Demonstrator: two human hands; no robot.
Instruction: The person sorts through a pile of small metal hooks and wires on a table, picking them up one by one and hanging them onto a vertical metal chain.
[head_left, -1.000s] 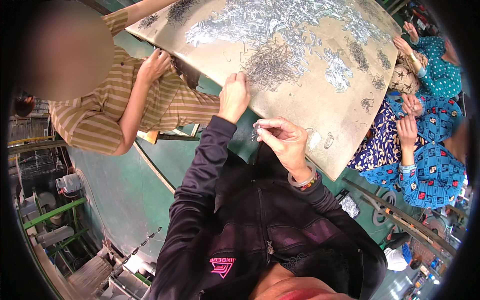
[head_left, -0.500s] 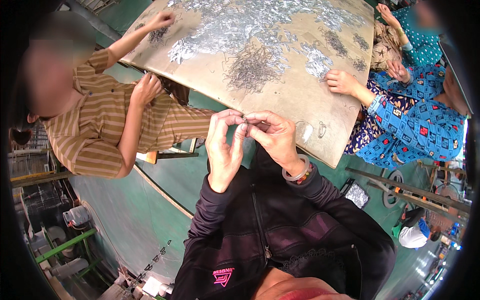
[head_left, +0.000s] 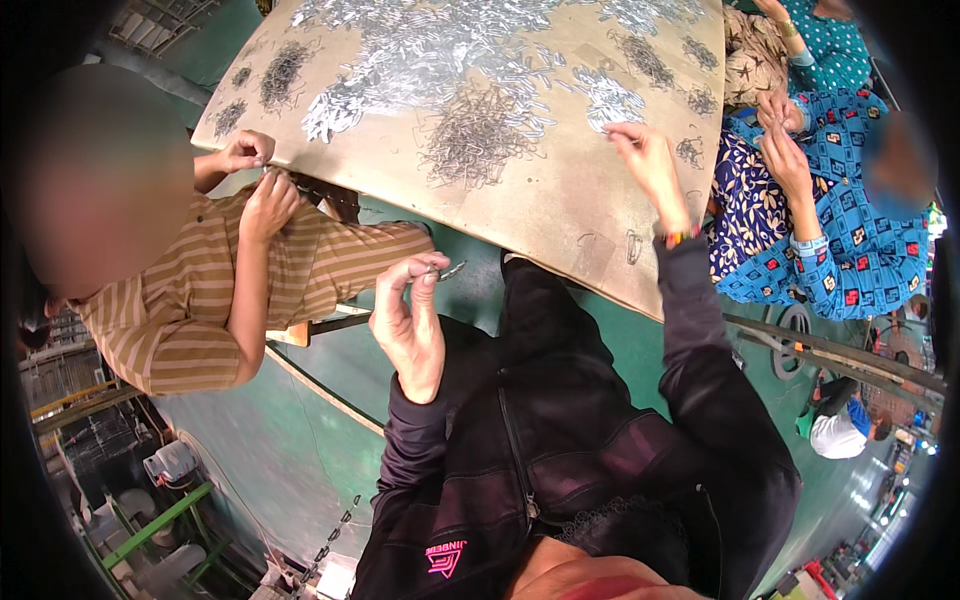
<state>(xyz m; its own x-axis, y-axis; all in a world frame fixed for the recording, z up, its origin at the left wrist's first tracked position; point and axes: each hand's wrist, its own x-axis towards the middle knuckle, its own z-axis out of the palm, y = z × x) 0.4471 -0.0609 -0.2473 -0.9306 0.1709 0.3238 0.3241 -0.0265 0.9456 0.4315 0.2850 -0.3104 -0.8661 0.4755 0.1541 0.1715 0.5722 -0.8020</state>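
Dark jacket (head_left: 600, 480): nearest of all, on the person looking down, sleeves reaching to both wrists.
Left hand (head_left: 408, 330): raised short of the table edge; its grip is narrow, thumb and fingers pinched together.
Metal piece (head_left: 453, 271): held in that left pinch, sticking out to the right, well apart from the heaps.
Table (head_left: 560, 205): a broad tan top, one corner pointing toward the person.
Loose wire piece (head_left: 633, 247): lying alone near that corner.
Right hand (head_left: 655, 178): stretched out over the table, fingertips bent down at a heap; I can't tell whether they have hold of anything.
Small shiny heap (head_left: 610, 95): right at those fingertips.
Dark wire heap (head_left: 470, 140): tangled, left of the right hand.
Striped co-worker (head_left: 170, 330): on the left, both hands close together by the table's edge.
Blue-patterned co-worker (head_left: 860, 250): on the right, hands raised together.
Big shiny spread (head_left: 430, 50): silvery pieces across the far part.
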